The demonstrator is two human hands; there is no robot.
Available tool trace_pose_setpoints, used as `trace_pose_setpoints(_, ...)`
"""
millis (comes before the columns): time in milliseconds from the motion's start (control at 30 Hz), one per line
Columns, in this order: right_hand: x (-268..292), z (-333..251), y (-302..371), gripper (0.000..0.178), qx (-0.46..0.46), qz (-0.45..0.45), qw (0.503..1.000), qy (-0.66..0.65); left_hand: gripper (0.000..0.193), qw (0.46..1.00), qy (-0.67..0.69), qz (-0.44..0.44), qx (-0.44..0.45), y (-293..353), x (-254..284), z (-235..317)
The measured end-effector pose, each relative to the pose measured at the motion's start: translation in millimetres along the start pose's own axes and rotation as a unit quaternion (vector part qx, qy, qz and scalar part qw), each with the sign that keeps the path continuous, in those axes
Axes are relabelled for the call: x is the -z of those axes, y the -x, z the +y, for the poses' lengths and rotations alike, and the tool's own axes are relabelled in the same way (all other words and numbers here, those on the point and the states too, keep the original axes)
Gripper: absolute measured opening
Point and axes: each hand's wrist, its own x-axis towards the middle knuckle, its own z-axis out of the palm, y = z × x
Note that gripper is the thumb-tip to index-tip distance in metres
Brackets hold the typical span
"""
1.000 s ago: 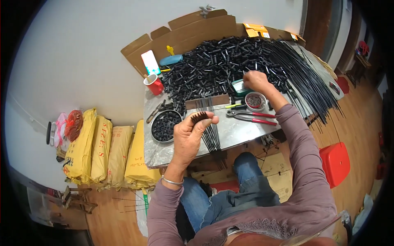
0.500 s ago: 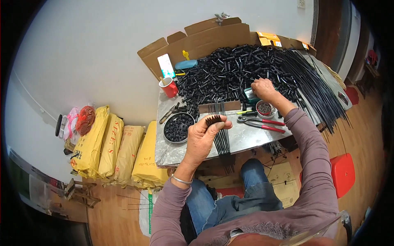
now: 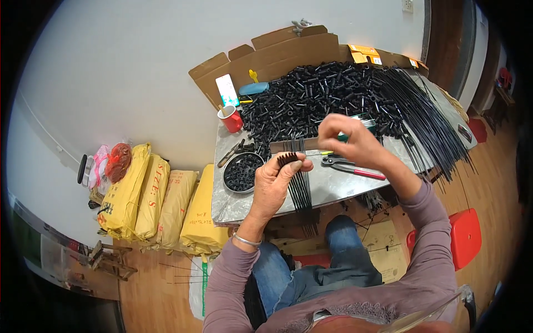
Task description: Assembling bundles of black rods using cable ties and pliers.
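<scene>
My left hand (image 3: 272,180) is closed around a row of thin dark pieces (image 3: 287,159), set side by side like comb teeth, their tips pointing up between thumb and fingers. To its right my right hand (image 3: 355,141) hangs over the table with fingers curled into a pinch, slightly blurred; whatever it may hold is too small to make out. Behind that hand a green box (image 3: 367,126) partly shows. Beneath the left hand, thin black rods (image 3: 301,195) lie alongside one another across the table edge. Pliers with red handles (image 3: 363,172) lie below the right hand.
A large heap of black tubular parts (image 3: 316,94) covers the table's back, with long black rods (image 3: 430,116) on the right. A round bowl (image 3: 226,184) of small black parts and a red mug (image 3: 234,122) stand left. Yellow sacks (image 3: 125,191) line the wall; a red stool (image 3: 465,236) stands right.
My right hand has lifted from the green box and come left and nearer, towards my left hand. It now hides the small round dish. My left hand keeps its hold, nearly still.
</scene>
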Motion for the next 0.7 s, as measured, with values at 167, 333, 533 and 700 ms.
trace_pose_setpoints(167, -7.6, -24.0, 5.2, 0.009, 0.043, 0.008, 0.996, 0.074, 0.018, 1.000, -0.008, -0.010, -0.009, -2.1, -4.1, 3.2)
trace_pose_setpoints(333, -10.3, -26.4, 4.5, 0.013, 0.066, 0.005, 0.995, 0.074, 0.019, 1.000, -0.006, -0.011, -0.007, -1.8, -3.4, 3.0)
trace_pose_setpoints(533, -11.4, -28.8, 2.2, 0.014, 0.088, 0.007, 0.993, 0.080, 0.019, 1.000, -0.019, -0.011, -0.009, -1.6, -3.5, 4.6)
trace_pose_setpoints(700, -10.3, -28.3, 3.6, 0.016, 0.088, 0.010, 0.992, 0.087, 0.018, 1.000, -0.021, -0.008, -0.009, -0.8, -4.5, 4.8)
